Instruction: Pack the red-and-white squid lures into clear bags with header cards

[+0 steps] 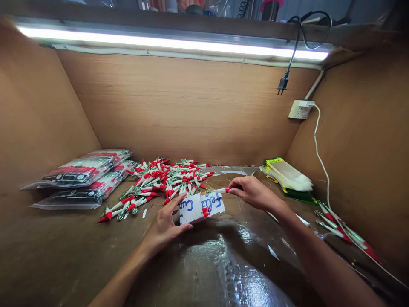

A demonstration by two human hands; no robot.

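My left hand [166,224] grips a white card [202,207] with blue handwriting, thumb and fingers pinching its left edge just above the bench. A red-tipped piece shows at the card's lower edge. My right hand [251,192] pinches one small white stick with a red tip [223,190] right above the card's upper right corner. Behind both hands lies a heap of red, white and green sticks [162,179].
Filled clear bags [83,175] are stacked at the left. A pile of empty yellow-headed bags [287,175] lies at the right, with more sticks [341,230] by the right wall. A socket [300,109] with a white cable and a hanging black plug [282,84] sit above.
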